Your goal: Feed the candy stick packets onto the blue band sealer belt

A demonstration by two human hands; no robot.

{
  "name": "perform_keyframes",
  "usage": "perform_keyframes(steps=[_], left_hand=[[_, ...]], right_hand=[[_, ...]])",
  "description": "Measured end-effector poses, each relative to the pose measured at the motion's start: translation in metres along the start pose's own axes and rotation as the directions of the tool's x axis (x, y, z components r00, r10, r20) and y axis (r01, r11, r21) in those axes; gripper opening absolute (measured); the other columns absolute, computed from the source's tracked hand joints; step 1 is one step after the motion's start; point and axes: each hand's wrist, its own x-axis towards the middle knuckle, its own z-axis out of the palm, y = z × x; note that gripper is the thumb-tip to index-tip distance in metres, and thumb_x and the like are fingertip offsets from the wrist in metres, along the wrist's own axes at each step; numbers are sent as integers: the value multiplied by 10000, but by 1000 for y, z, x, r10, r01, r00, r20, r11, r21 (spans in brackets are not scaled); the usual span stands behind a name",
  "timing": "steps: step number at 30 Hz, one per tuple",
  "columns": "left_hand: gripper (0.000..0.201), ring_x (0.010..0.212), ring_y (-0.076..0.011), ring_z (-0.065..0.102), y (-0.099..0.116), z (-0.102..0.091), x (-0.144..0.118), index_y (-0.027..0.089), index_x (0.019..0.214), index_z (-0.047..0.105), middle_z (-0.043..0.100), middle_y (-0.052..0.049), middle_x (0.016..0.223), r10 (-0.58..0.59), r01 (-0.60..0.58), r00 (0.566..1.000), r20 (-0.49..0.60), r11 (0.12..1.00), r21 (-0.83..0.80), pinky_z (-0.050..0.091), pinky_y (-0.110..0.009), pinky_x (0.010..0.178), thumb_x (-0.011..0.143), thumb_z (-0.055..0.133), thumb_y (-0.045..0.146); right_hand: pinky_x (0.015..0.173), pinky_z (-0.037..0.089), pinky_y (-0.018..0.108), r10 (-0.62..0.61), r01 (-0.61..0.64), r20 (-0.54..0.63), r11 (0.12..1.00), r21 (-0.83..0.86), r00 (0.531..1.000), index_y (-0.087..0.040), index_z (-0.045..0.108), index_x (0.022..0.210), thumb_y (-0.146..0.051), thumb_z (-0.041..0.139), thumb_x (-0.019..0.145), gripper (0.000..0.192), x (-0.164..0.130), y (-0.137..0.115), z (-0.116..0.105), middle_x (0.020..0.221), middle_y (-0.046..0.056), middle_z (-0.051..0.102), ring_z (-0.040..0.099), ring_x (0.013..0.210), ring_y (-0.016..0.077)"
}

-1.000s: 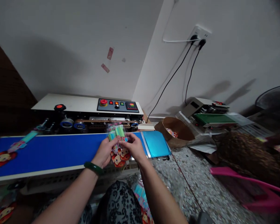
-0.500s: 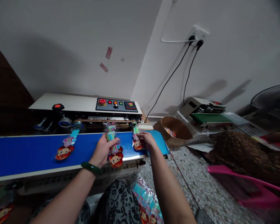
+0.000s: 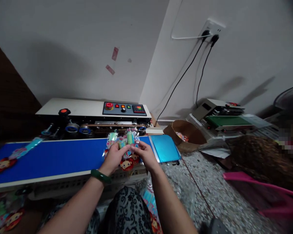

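Packets [image 3: 127,157], at least two, in two hands [image 3: 113,158]

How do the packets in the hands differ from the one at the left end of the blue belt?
The held packets are bunched between the left hand and right hand; the belt packet lies on the blue belt with no hand on it. The held packets' face ends point toward the person; the belt packet slants, face end to the picture's lower left. Both have cartoon faces edged in red.
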Motion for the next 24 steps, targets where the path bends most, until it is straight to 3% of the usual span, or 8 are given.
perform_keyframes(steps=[3, 6, 13, 18, 21, 24], left_hand=[[364, 771, -189, 605, 7, -1, -2, 139, 953, 633, 679, -67, 853, -18, 17, 999, 39, 999, 33, 465, -297, 709, 640, 670, 319], [428, 753, -188, 606, 13, -1, -2, 142, 1014, 617, 678, -72, 842, -74, 74, 997, -3, 996, -49, 480, -300, 674, 645, 657, 356], [338, 707, -193, 617, 9, -2, 3, 126, 794, 674, 685, -69, 795, -60, 66, 994, -96, 996, 65, 485, -292, 639, 546, 725, 350], [283, 612, -174, 610, 7, 1, 0, 120, 705, 654, 667, -42, 680, -121, 121, 990, -73, 993, 6, 492, -296, 591, 523, 742, 318], [310, 621, -182, 612, 8, 2, -1, 112, 747, 656, 669, -55, 709, -173, 168, 980, -96, 984, -56, 501, -304, 575, 524, 740, 309], [368, 621, -175, 604, 10, 2, 0, 124, 837, 651, 662, -47, 704, -185, 176, 975, -121, 981, -82, 499, -296, 550, 524, 739, 298]], right_hand=[[720, 476, 305, 5, -5, -37, 1000, 15, 999, -182, 610, 941, -263, 740, 536, 434, -2, 1, -9, 785, 1, 674, 611, 701, 154], [727, 473, 314, -28, 25, -55, 998, -54, 998, -177, 632, 848, -283, 733, 539, 341, -7, 5, -17, 781, 3, 671, 605, 711, 160], [741, 457, 308, -115, 115, 22, 935, -336, 993, -189, 649, 803, -317, 690, 598, 245, -16, 19, -25, 820, 14, 658, 586, 771, 169], [731, 451, 286, -130, 147, 74, 937, -318, 989, -186, 643, 829, -300, 697, 597, 264, -20, 20, -19, 822, 5, 651, 574, 769, 160], [682, 449, 265, -106, 122, 67, 938, -324, 992, -176, 638, 748, -293, 667, 627, 171, -24, 21, -14, 736, -10, 638, 563, 689, 139], [664, 456, 254, -47, 59, 57, 970, -237, 997, -178, 612, 750, -283, 686, 594, 202, -26, 22, -15, 736, -15, 633, 573, 682, 137]])
